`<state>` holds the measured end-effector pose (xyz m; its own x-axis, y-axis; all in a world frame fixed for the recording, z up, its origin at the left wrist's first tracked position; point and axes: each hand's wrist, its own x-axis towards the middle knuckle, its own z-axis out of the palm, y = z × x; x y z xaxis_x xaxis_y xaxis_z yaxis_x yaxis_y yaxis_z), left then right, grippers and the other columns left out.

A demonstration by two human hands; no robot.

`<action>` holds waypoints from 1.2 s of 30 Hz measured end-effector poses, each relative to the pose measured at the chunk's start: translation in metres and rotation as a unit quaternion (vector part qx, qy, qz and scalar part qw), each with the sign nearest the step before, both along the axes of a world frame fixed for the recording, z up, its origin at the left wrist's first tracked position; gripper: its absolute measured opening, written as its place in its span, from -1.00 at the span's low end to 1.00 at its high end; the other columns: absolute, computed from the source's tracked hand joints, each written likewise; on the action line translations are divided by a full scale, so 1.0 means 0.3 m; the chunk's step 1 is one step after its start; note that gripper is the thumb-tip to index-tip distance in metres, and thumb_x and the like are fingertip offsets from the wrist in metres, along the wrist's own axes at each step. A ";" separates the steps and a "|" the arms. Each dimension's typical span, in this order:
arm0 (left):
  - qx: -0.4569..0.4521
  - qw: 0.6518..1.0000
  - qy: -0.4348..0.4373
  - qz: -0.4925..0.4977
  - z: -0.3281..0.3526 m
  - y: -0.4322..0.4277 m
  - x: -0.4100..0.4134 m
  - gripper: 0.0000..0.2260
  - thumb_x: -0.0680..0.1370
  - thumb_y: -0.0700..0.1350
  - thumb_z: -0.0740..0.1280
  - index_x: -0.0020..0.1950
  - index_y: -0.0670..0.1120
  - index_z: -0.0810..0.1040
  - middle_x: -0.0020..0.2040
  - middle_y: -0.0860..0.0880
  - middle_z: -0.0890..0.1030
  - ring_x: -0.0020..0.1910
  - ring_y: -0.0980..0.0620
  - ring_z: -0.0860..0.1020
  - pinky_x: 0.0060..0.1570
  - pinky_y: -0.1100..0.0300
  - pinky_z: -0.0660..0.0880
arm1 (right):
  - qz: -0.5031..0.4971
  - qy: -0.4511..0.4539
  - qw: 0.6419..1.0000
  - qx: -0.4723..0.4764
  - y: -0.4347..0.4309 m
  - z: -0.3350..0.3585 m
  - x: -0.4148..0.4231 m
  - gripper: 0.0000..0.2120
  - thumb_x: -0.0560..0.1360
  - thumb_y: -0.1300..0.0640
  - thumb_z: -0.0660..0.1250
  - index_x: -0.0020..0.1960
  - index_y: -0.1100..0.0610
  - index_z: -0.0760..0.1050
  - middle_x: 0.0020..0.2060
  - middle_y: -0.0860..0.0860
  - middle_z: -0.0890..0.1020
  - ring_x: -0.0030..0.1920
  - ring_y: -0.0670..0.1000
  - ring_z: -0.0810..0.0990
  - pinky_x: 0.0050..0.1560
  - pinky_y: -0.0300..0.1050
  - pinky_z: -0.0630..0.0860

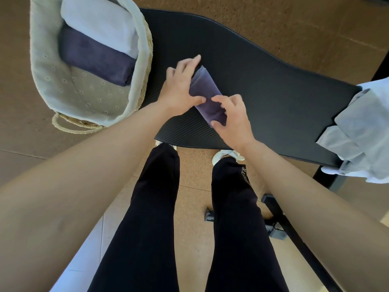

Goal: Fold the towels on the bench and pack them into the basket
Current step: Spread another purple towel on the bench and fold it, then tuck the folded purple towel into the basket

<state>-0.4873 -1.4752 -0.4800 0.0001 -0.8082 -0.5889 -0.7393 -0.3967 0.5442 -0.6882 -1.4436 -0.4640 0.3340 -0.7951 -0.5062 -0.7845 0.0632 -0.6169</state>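
Purple folded towel (pixel 205 87), centre frame on black bench (pixel 273 85): left hand (pixel 181 89) grips its upper end, right hand (pixel 233 116) pinches the lower. Likely risk: folds springing open in transfer to lined basket (pixel 41 66), upper left; uneven grip the cause.

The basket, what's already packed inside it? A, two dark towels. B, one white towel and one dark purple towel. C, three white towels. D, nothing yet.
B: the basket holds a folded white towel beside a folded dark purple towel.
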 end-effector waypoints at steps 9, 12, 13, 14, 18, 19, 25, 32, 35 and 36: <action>0.001 0.994 -0.086 -0.065 0.047 0.021 0.040 -0.41 0.42 0.13 0.55 0.37 -0.04 0.47 0.28 -0.11 0.41 0.30 -0.13 0.33 0.22 -0.02 0.47 | 0.037 0.136 0.987 0.071 -0.036 0.006 0.044 -0.20 0.34 0.01 0.63 0.47 0.05 0.32 0.26 0.05 0.44 0.30 0.06 0.41 0.25 0.02 0.54; -0.030 0.999 0.021 -0.021 0.117 0.074 0.075 -0.49 0.37 0.04 0.60 0.21 -0.09 0.53 0.20 -0.08 0.48 0.20 -0.04 0.39 0.11 0.09 0.49 | 0.069 0.123 0.987 0.079 -0.054 0.062 0.060 -0.36 0.33 0.00 0.63 0.31 0.09 0.43 0.10 -0.01 0.40 0.16 -0.02 0.33 0.13 -0.06 0.50; -0.029 0.998 0.059 0.004 0.155 0.094 0.095 -0.53 0.37 0.00 0.60 0.18 -0.08 0.52 0.14 -0.06 0.53 0.15 -0.02 0.46 0.04 0.13 0.49 | 0.073 0.104 0.988 0.090 -0.058 0.091 0.070 -0.39 0.33 0.02 0.63 0.28 0.08 0.45 0.07 -0.04 0.40 0.14 -0.04 0.32 0.10 -0.10 0.46; -0.026 0.995 0.090 0.032 0.195 0.113 0.118 -0.56 0.37 -0.03 0.60 0.15 -0.06 0.51 0.07 -0.04 0.57 0.07 0.00 0.53 -0.04 0.18 0.50 | 0.065 0.077 0.989 0.109 -0.062 0.124 0.080 -0.42 0.34 0.04 0.63 0.25 0.06 0.45 0.06 -0.06 0.42 0.11 -0.06 0.36 0.07 -0.15 0.45; -0.046 0.979 0.157 0.120 0.340 0.188 0.244 -0.59 0.40 -0.03 0.59 0.16 -0.03 0.52 -0.04 0.04 0.64 -0.07 0.11 0.62 -0.11 0.27 0.55 | 0.038 -0.044 0.982 0.180 -0.061 0.266 0.136 -0.53 0.38 0.12 0.60 0.21 -0.03 0.48 -0.01 -0.19 0.61 0.00 -0.21 0.58 -0.08 -0.39 0.47; -0.046 0.976 0.164 0.139 0.371 0.204 0.285 -0.59 0.42 -0.04 0.58 0.18 -0.01 0.52 -0.03 0.07 0.64 -0.07 0.17 0.62 -0.11 0.32 0.54 | 0.045 -0.063 0.980 0.186 -0.058 0.300 0.162 -0.53 0.41 0.12 0.57 0.24 -0.06 0.48 -0.01 -0.22 0.63 0.01 -0.25 0.59 -0.08 -0.42 0.48; -0.065 0.961 0.122 0.241 0.449 0.276 0.558 -0.58 0.47 -0.06 0.53 0.28 -0.02 0.50 0.05 0.10 0.64 0.01 0.15 0.61 0.04 0.22 0.56 | 0.125 -0.114 0.971 0.171 -0.068 0.386 0.442 -0.28 0.56 0.19 0.41 0.60 -0.12 0.17 0.40 -0.19 0.46 0.25 -0.28 0.49 0.10 -0.48 0.47; -0.047 0.969 -0.187 0.157 0.366 0.295 0.780 -0.34 0.46 0.11 0.47 0.51 0.08 0.31 0.01 -0.17 0.64 0.07 -0.28 0.57 0.10 -0.10 0.45 | 0.275 -0.033 0.959 0.061 -0.107 0.268 0.816 -0.31 0.48 0.21 0.37 0.54 -0.09 0.23 0.11 0.12 0.55 0.06 0.15 0.58 0.07 0.03 0.53; -0.074 0.951 -0.300 0.021 0.305 0.279 0.807 -0.47 0.48 0.20 0.43 0.40 0.07 0.44 0.01 -0.16 0.66 0.12 -0.21 0.47 0.15 -0.10 0.31 | 0.312 0.026 0.948 0.063 -0.119 0.202 0.889 -0.35 0.48 0.22 0.36 0.52 -0.03 0.24 0.02 0.10 0.59 0.02 0.23 0.61 -0.08 -0.03 0.45; -0.079 0.948 -0.307 -0.008 0.285 0.275 0.814 -0.51 0.49 0.20 0.41 0.35 0.05 0.47 0.01 -0.14 0.67 0.15 -0.20 0.44 0.16 -0.11 0.26 | 0.322 0.044 0.944 0.066 -0.117 0.180 0.899 -0.36 0.50 0.21 0.37 0.51 -0.03 0.24 0.03 0.09 0.60 0.05 0.24 0.60 -0.08 -0.05 0.42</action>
<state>-0.2430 -1.3927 -0.3946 0.2916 -0.8891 -0.3528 -0.9411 -0.3327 0.0607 -0.4185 -1.4788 -0.4100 0.6783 -0.3698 -0.6349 -0.7343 -0.3713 -0.5683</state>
